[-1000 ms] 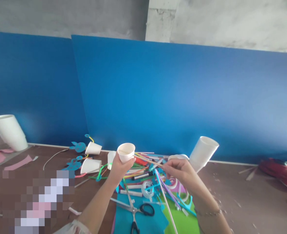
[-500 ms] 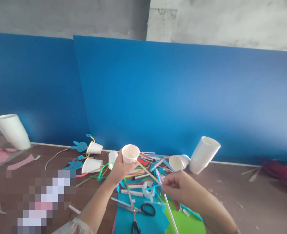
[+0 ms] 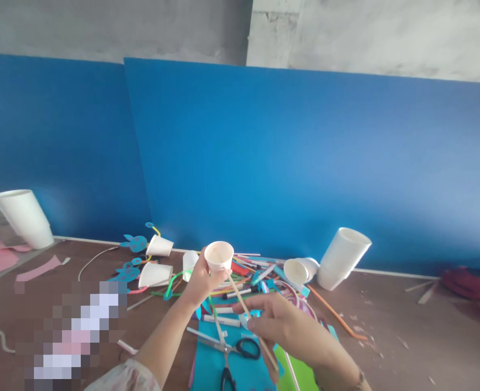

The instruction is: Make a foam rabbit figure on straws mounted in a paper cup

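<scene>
A white paper cup [image 3: 219, 263] is held up by my left hand [image 3: 199, 283], fingers wrapped round its side, mouth tilted toward me. In my right hand [image 3: 284, 323] a thin wooden stick [image 3: 237, 291] is pinched, its far tip at the cup's front side by my left thumb. Whether the tip goes into the cup wall I cannot tell. Black-handled scissors [image 3: 225, 348] lie spread on blue paper [image 3: 207, 369] below the hands. Green paper [image 3: 305, 374] lies partly under my right forearm. Markers and straws are heaped behind.
Nested white cups stand at right [image 3: 343, 259] and left [image 3: 24, 218]. Two cups [image 3: 299, 270] lie tipped near the right stack. Cups with blue paper cutouts [image 3: 136, 244] lie at left. A blue panel [image 3: 284, 163] rises behind. An orange pipe cleaner [image 3: 338, 315] lies at right.
My right hand has moved down and left, toward me, and the stick now slopes more steeply. The left hand and cup have stayed nearly in place.
</scene>
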Demonstrator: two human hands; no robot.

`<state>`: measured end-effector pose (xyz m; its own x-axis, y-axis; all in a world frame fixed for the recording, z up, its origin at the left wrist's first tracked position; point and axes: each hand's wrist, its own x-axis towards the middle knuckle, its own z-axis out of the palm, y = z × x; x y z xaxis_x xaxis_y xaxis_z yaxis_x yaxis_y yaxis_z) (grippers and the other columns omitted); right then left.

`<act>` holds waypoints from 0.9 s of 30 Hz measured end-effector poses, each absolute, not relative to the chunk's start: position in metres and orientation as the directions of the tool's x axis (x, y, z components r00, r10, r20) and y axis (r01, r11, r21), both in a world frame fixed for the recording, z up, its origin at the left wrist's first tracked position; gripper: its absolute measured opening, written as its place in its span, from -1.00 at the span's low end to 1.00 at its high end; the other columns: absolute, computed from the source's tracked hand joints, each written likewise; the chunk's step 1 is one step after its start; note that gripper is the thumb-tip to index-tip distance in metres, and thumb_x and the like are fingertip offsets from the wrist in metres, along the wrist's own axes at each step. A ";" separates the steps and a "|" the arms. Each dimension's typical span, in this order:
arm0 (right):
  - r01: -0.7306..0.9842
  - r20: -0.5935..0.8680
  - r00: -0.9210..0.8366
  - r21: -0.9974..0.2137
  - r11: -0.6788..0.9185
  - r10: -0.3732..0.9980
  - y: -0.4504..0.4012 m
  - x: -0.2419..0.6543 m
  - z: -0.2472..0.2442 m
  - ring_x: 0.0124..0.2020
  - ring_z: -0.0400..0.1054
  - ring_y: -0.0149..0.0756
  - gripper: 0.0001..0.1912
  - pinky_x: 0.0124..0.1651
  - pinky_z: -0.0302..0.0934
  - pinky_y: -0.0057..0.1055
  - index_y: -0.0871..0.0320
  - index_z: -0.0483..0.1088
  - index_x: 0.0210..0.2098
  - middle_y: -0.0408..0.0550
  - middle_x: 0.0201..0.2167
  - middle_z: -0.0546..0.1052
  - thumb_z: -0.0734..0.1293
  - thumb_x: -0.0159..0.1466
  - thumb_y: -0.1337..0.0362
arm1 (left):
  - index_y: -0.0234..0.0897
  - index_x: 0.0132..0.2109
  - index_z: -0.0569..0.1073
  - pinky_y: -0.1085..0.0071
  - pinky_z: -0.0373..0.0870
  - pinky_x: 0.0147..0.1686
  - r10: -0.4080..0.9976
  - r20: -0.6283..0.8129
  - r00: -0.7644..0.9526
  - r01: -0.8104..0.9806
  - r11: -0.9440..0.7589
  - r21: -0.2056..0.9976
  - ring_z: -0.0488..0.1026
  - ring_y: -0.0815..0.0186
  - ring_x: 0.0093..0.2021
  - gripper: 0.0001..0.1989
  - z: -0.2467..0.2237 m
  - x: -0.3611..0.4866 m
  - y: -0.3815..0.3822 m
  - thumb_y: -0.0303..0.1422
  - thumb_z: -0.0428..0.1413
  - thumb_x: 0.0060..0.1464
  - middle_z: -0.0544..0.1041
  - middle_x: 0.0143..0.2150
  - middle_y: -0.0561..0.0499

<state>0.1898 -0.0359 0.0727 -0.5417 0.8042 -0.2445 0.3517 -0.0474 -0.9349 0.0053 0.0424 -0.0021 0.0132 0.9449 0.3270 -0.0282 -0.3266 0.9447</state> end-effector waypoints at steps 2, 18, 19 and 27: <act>0.322 -0.239 -0.559 -0.945 -0.057 0.794 -0.035 0.189 0.070 -0.73 0.31 -0.44 -0.63 -0.57 0.10 -0.54 0.11 0.47 -0.06 -0.30 -0.81 0.41 0.19 0.19 0.39 | -0.27 0.07 0.30 0.27 0.38 -0.11 0.950 0.312 0.023 -0.017 -0.312 0.950 0.43 0.21 -0.15 -0.42 -0.002 0.004 0.043 -0.30 0.22 -0.15 0.48 -0.14 -0.06; 0.340 -0.314 -0.441 -0.925 -0.168 0.841 -0.038 0.167 0.058 -0.61 0.20 -0.45 -0.69 -0.48 0.08 -0.50 0.19 0.46 -0.09 -0.27 -0.71 0.27 0.25 0.19 0.29 | -0.32 0.06 0.32 0.24 0.38 -0.09 0.965 0.256 0.060 -0.089 -0.250 0.964 0.42 0.11 -0.05 -0.38 -0.004 -0.001 0.048 -0.33 0.28 -0.20 0.48 -0.07 -0.15; 0.345 -0.314 -0.441 -0.924 -0.164 0.841 -0.039 0.167 0.058 -0.61 0.20 -0.45 -0.69 -0.48 0.08 -0.50 0.20 0.46 -0.09 -0.27 -0.70 0.27 0.25 0.19 0.29 | -0.31 0.06 0.33 0.24 0.38 -0.09 0.965 0.253 0.062 -0.095 -0.247 0.964 0.42 0.10 -0.04 -0.38 -0.005 -0.001 0.048 -0.33 0.29 -0.21 0.48 -0.06 -0.15; 0.350 -0.330 -0.412 -0.918 -0.187 0.849 -0.040 0.164 0.058 -0.63 0.21 -0.44 -0.65 -0.51 0.03 -0.50 0.18 0.44 -0.06 -0.27 -0.71 0.29 0.23 0.18 0.30 | -0.32 0.04 0.37 0.17 0.35 0.02 0.960 0.266 0.088 -0.108 -0.256 0.960 0.41 0.07 0.02 -0.41 -0.006 -0.001 0.049 -0.32 0.29 -0.20 0.50 -0.03 -0.16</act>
